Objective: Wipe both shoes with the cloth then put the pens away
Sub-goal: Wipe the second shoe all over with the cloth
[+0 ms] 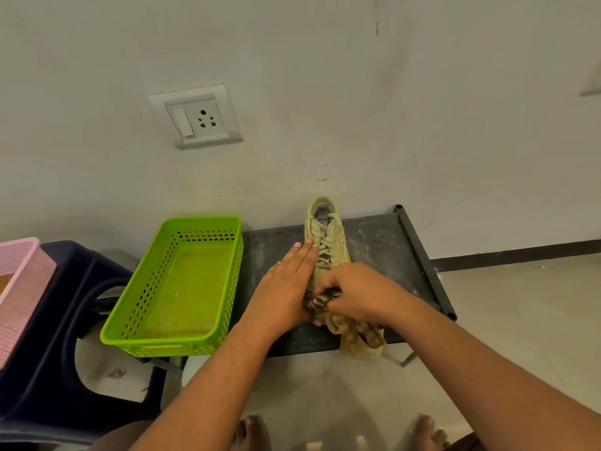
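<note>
left hand (282,281) flat against shoe (326,242) side | right hand (359,292) grips cloth (354,333) at toe

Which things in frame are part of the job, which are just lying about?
In the job: shoe, cloth, right hand gripping the cloth, left hand flat against the shoe, dark shelf under them.
Lying about: green basket, pink basket, blue stool, wall socket. No pens or second shoe in view.
</note>
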